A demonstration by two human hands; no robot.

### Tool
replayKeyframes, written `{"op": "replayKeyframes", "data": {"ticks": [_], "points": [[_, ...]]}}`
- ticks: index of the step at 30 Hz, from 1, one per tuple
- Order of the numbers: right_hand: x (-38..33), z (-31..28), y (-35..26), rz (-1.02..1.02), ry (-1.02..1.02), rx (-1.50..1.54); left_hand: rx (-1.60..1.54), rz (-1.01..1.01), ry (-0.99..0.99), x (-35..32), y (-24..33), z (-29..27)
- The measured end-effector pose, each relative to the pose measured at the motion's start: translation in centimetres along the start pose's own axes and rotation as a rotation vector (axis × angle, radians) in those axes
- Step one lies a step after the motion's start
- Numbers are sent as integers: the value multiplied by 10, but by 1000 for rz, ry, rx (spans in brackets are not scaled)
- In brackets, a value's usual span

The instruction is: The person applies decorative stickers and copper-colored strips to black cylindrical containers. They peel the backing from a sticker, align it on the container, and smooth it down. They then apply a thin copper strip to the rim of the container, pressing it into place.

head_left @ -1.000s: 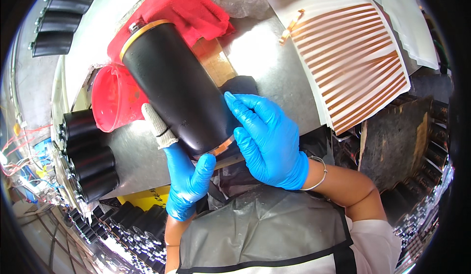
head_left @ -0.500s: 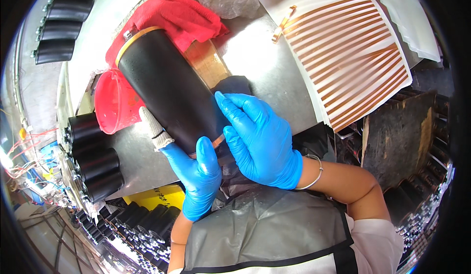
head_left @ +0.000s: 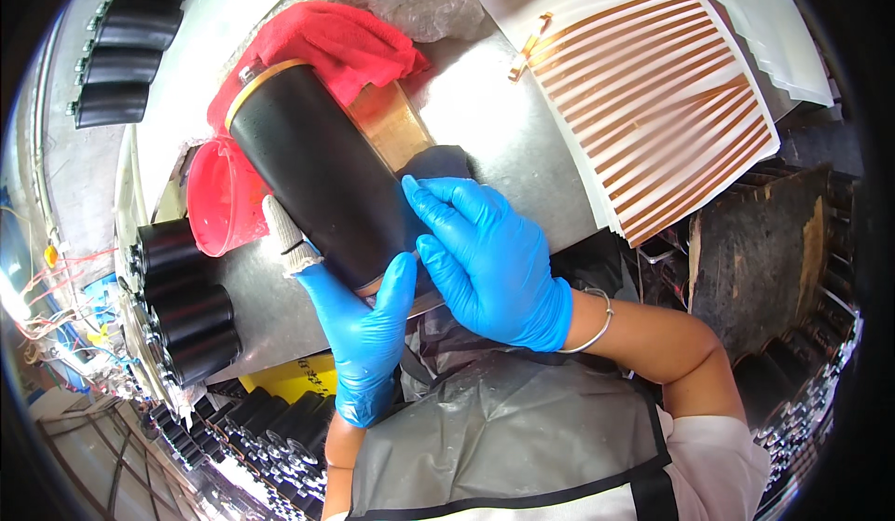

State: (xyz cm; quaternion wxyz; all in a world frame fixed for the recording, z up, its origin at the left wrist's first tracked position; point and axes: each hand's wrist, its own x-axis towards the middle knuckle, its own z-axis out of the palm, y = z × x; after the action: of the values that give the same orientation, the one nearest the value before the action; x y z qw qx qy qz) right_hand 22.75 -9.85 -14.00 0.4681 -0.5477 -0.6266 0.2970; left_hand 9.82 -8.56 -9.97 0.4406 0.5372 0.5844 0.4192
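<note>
Black cylinder [head_left: 322,195], large, with a gold-coloured rim at its far end, lies tilted across the near-left part of the metal workbench [head_left: 485,120], its near end at the front edge. Left hand [head_left: 359,330], in a blue glove with a white knit cover on one finger, cups the near end from beneath, thumb raised against the cylinder's side. Right hand [head_left: 485,260], also blue-gloved, rests with fingers spread on the cylinder's right flank near that end; a thin bracelet [head_left: 597,321] circles the wrist. A red cloth [head_left: 326,46] lies bunched under the far end. A red cup [head_left: 224,199] sits just beside the cylinder's left. A white sheet with copper strips [head_left: 643,92] occupies the right side, well apart.
</note>
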Motion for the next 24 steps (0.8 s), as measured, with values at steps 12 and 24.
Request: {"op": "replayKeyframes", "data": {"ticks": [12,24], "points": [[16,-33,-17,1007,228,1431,600,726,3,11,-23,-40],[-18,7,-17,429,221,472,980,665,-278,27,5,-27]]}}
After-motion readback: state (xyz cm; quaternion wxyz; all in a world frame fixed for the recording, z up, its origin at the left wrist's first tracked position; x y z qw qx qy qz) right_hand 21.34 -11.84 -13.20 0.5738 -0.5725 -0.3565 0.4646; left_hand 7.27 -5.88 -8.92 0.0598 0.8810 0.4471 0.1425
